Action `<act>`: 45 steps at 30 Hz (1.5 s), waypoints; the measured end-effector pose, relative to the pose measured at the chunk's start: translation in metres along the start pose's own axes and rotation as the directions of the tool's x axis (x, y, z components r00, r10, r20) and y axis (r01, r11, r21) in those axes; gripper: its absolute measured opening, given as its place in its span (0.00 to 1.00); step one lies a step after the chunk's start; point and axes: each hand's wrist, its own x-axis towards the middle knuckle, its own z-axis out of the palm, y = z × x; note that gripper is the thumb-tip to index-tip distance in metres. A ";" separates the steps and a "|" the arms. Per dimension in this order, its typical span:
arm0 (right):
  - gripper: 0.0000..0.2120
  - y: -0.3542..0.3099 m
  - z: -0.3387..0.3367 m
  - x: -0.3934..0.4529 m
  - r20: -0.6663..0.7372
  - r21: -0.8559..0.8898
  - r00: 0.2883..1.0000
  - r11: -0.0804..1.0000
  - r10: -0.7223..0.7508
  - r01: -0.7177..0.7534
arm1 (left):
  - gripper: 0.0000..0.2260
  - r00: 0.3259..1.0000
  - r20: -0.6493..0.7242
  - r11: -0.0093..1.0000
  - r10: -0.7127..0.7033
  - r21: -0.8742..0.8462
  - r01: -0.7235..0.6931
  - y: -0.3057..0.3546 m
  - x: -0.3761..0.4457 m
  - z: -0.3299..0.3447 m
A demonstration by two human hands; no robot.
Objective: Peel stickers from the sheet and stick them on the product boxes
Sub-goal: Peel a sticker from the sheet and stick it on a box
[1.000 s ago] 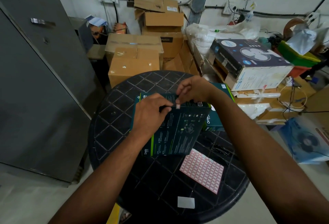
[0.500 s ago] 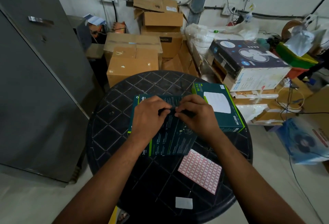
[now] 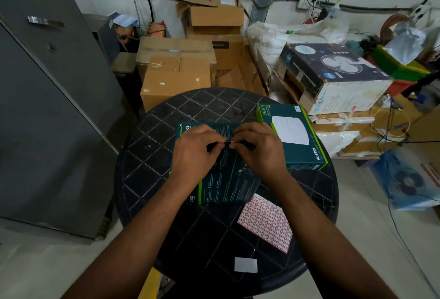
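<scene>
Both hands hover over the dark product box (image 3: 226, 175) on the round table (image 3: 147, 156): the left hand (image 3: 195, 153) and the right hand (image 3: 259, 151) have curled fingers that meet and together pinch a small sticker (image 3: 231, 142). The sticker sheet (image 3: 266, 222) lies flat just below the right wrist. A second box (image 3: 295, 137), closed, lies just to the right of the right hand.
</scene>
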 end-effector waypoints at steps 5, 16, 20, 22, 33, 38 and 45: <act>0.04 0.001 -0.001 0.002 -0.015 0.075 0.999 0.997 0.033 -0.032 | 0.07 1.000 -0.011 1.000 0.022 -0.002 -0.023 -0.002 0.001 -0.003; 0.02 0.003 -0.003 0.001 -0.002 -0.016 0.998 0.998 -0.058 0.057 | 0.07 1.000 -0.016 1.000 0.021 -0.015 -0.022 -0.001 0.002 -0.003; 0.13 0.006 -0.015 0.007 -0.016 0.234 0.987 0.960 0.159 -0.151 | 0.08 0.998 -0.053 0.999 0.041 -0.022 -0.043 -0.005 -0.001 0.000; 0.12 0.007 -0.015 0.007 0.020 0.196 0.994 0.974 0.108 -0.110 | 0.08 0.993 -0.089 0.997 0.075 -0.007 -0.076 -0.009 -0.004 0.004; 0.11 0.014 -0.009 0.003 0.002 -0.020 1.000 1.000 0.022 -0.022 | 0.11 0.974 -0.119 0.980 0.191 0.077 -0.183 -0.022 -0.006 0.015; 0.05 0.017 0.000 0.002 -0.035 -0.043 0.999 0.998 0.033 -0.035 | 0.11 0.979 -0.059 0.977 0.193 0.101 -0.187 -0.020 0.002 0.009; 0.07 0.029 -0.012 0.003 -0.020 0.001 0.992 0.992 0.127 -0.127 | 0.14 1.000 -0.006 1.000 -0.014 -0.024 0.014 -0.043 -0.002 -0.012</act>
